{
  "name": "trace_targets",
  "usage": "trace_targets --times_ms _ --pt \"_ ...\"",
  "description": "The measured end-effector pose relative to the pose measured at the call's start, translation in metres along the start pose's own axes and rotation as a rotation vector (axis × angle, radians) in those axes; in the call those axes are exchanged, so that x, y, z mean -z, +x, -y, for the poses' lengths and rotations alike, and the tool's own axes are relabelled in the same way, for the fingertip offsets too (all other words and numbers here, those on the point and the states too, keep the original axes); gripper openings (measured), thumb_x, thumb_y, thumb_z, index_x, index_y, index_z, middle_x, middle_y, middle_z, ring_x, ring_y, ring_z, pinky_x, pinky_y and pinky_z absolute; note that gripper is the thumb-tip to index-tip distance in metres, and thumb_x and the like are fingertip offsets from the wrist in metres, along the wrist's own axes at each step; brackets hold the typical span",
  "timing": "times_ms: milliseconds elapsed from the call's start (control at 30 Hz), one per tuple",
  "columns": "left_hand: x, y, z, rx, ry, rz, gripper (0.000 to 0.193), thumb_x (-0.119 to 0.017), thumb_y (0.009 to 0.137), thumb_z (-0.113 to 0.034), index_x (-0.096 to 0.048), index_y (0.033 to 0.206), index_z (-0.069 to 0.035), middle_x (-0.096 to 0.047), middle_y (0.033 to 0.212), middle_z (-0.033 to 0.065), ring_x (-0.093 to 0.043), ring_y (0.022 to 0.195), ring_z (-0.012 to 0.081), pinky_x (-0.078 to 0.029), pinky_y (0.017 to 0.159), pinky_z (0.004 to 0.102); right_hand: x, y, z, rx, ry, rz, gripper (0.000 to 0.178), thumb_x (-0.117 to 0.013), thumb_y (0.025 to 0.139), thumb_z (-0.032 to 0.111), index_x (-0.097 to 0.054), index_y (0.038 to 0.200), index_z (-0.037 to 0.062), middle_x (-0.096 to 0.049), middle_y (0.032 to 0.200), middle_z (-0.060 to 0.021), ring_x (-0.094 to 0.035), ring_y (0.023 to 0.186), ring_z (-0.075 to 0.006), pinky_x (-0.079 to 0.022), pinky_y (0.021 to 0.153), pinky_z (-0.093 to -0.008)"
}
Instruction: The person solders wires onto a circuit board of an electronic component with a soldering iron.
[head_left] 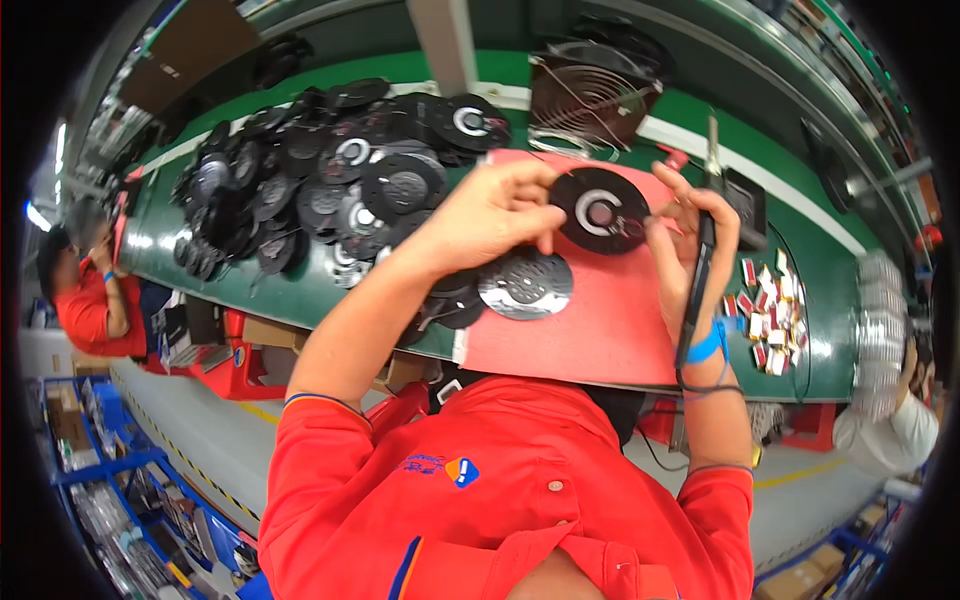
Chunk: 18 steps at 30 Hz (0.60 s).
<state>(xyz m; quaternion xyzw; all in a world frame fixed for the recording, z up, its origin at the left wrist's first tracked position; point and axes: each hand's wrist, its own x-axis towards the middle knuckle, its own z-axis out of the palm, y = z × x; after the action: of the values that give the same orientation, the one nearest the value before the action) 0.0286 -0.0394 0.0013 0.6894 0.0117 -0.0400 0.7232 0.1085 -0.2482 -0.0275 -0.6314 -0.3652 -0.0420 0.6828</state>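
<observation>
My left hand (505, 208) pinches the left edge of a round black disc (582, 236), which has a pale C-shaped ring and a coppery centre. The disc is held just over a pink mat (610, 330). A black pen-like soldering iron (694, 300) lies across my right hand (672, 245), its cord trailing from the near end. The right thumb and fingertips are close to the disc's right edge; whether they touch it I cannot tell. Beside my left wrist, a shiny silver perforated disc (525, 285) rests on the mat. A blue strap (707, 343) circles my right wrist.
A large heap of black discs (300, 180) covers the green bench's left side. At the back stands a fan with a wire guard (590, 100). To the right are a dark box (748, 208), several small red-and-white parts (770, 320) and stacked clear trays (880, 330). Other people sit at both ends.
</observation>
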Motion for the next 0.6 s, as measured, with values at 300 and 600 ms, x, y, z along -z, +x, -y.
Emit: trace_targets --times_ms 300,600 --pt "0.028 -0.017 -0.025 -0.157 -0.034 -0.181 0.02 -0.056 0.072 0.0 -0.06 0.091 0.006 -0.063 0.073 0.0077 -0.059 0.056 0.011 -0.047 0.051 0.0242 0.005 -0.011 0.001 0.032 -0.056 0.043 0.039 -0.048 0.088 -0.007 -0.036 0.119 0.011 -0.048 0.131 -0.0223 -0.059 0.089 -0.015 -0.047 0.075 -0.0255" --pt "0.094 -0.054 -0.013 -0.224 0.234 -0.724 0.033 -0.062 0.082 -0.01 -0.057 0.111 0.005 -0.062 0.079 0.0079 -0.058 0.063 0.0128 -0.047 0.062 0.0249 0.009 -0.001 0.018 0.222 -0.401 0.054 0.038 -0.052 0.08 -0.01 -0.043 0.114 0.0032 -0.056 0.122 -0.0176 -0.06 0.094 -0.0192 -0.049 0.077 -0.0273"
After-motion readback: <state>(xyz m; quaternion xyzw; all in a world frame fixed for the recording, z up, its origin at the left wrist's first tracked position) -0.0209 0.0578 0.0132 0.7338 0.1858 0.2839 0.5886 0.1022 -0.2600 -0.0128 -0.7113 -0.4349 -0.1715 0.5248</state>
